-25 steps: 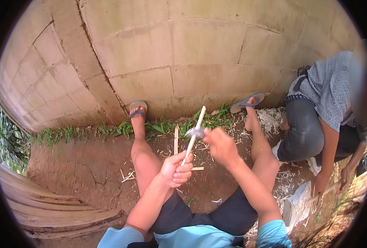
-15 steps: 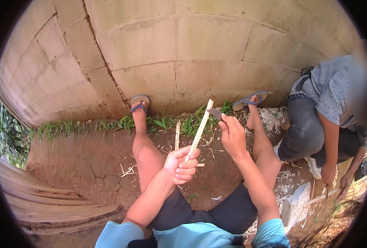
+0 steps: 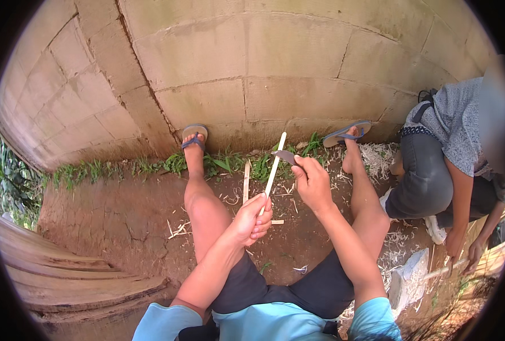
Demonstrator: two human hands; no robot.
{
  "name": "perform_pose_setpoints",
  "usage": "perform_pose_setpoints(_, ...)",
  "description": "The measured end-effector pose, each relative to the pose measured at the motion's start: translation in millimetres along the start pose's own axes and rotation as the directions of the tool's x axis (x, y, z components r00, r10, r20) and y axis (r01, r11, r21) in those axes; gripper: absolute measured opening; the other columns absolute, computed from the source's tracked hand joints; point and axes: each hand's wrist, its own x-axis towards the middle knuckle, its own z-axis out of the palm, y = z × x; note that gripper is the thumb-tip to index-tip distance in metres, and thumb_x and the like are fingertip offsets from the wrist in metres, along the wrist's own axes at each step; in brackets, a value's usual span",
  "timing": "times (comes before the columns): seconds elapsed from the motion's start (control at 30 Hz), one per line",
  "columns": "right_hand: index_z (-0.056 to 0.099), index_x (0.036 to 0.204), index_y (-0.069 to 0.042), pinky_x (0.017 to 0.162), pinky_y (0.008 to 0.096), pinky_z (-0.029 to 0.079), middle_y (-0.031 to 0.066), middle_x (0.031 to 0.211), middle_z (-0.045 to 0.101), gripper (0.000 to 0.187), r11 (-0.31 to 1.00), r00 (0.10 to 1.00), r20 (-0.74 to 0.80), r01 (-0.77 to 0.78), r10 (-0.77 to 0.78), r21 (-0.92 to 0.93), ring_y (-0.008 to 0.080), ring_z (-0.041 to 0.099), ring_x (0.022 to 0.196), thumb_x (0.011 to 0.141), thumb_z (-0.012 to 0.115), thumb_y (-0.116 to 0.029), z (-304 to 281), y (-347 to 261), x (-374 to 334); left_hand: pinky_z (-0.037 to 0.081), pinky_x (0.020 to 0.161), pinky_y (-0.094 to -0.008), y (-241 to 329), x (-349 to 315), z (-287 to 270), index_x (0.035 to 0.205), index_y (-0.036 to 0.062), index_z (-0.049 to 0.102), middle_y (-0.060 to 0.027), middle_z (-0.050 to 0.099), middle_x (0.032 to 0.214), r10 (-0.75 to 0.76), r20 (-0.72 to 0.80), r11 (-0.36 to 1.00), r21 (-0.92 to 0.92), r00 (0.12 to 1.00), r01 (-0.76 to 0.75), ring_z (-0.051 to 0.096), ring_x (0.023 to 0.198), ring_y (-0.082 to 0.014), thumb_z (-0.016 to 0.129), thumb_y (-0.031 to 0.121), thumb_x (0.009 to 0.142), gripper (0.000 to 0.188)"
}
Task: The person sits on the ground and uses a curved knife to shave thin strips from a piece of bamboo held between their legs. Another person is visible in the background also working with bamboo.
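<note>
A pale wooden stick point(image 3: 273, 173) rises at a slant from my left hand point(image 3: 253, 219), whose fingers are wrapped round its lower end. In my right hand point(image 3: 314, 183) is a knife point(image 3: 287, 157) with a short dark blade; the fist hides its handle. The blade's tip lies against or just over the stick, a little below its upper end. Behind my left hand another wooden strip point(image 3: 246, 181) lies on the ground, and a short pale piece point(image 3: 277, 222) shows just right of my fingers.
A block wall point(image 3: 207, 62) stands ahead, with grass point(image 3: 224, 163) along its foot. Shavings point(image 3: 377, 162) litter the brown ground. At right a co-worker point(image 3: 434, 165) squats, hands on a thin stick, near a whitish block point(image 3: 408, 278). Split logs or bamboo point(image 3: 71, 273) lie at lower left.
The stick has turned in my left hand, showing a narrower side, and my left wrist has rolled. My right hand has shifted slightly left with the knife, whose blade now crosses the stick.
</note>
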Motion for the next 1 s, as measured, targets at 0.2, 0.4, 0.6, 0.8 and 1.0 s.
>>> perform_pose_setpoints(0.2,0.064,0.106,-0.004,0.06,0.0392,0.05,0.0125,0.084,0.061,0.023,0.998,0.991,0.125,0.038,-0.043,0.041,0.0312,0.062,0.07,0.09,0.063,-0.02,-1,-12,-14,0.022,0.029,-0.0192,-3,2,-1,0.085,0.0109,0.042,0.0039,0.033,0.053,0.116,-0.073,0.974,0.206,0.991,-0.099,0.026,0.036,-0.0045,0.035,0.034,0.103,0.03)
perform_pose_setpoints(0.4,0.063,0.11,-0.01,0.051,0.0378,0.05,0.0083,0.08,0.057,0.023,0.976,0.961,0.193,0.211,-0.198,-0.05,0.0257,0.061,0.06,0.09,0.062,-0.02,-8,-29,-25,0.027,0.036,-0.0219,-7,6,-5,0.081,0.0096,0.044,0.0037,0.038,0.055,0.258,-0.118,0.868,0.464,0.959,-0.177,0.031,0.041,-0.0054,0.039,0.032,0.101,0.03)
perform_pose_setpoints(0.6,0.062,0.105,-0.005,0.054,0.0398,0.05,0.0109,0.083,0.058,0.02,0.991,0.978,0.159,0.127,-0.131,0.037,0.0305,0.061,0.067,0.091,0.061,-0.02,-9,-28,-24,0.04,0.052,-0.0374,-14,6,-4,0.082,0.0017,0.048,-0.013,0.051,0.058,0.557,-0.15,0.497,0.848,0.817,-0.183,0.049,0.052,-0.0196,0.044,0.026,0.098,0.029)
perform_pose_setpoints(0.8,0.063,0.109,-0.008,0.059,0.0407,0.051,0.0108,0.084,0.058,0.023,0.996,0.991,0.131,-0.001,-0.012,0.095,0.0336,0.061,0.07,0.09,0.061,-0.019,13,-33,-27,0.042,0.056,-0.042,-1,10,4,0.085,-0.0006,0.049,-0.0206,0.052,0.062,0.589,-0.183,0.46,0.877,0.787,-0.14,0.053,0.055,-0.0311,0.045,0.023,0.097,0.027)
perform_pose_setpoints(1.0,0.064,0.107,-0.008,0.059,0.0397,0.052,0.0096,0.084,0.059,0.022,1.0,0.993,0.12,-0.012,0.012,0.0,0.0322,0.063,0.072,0.088,0.062,-0.021,9,-19,-16,0.043,0.057,-0.0411,-6,17,-4,0.089,0.0,0.053,-0.019,0.055,0.065,0.56,-0.171,0.454,0.882,0.811,-0.128,0.056,0.058,-0.029,0.045,0.023,0.097,0.025)
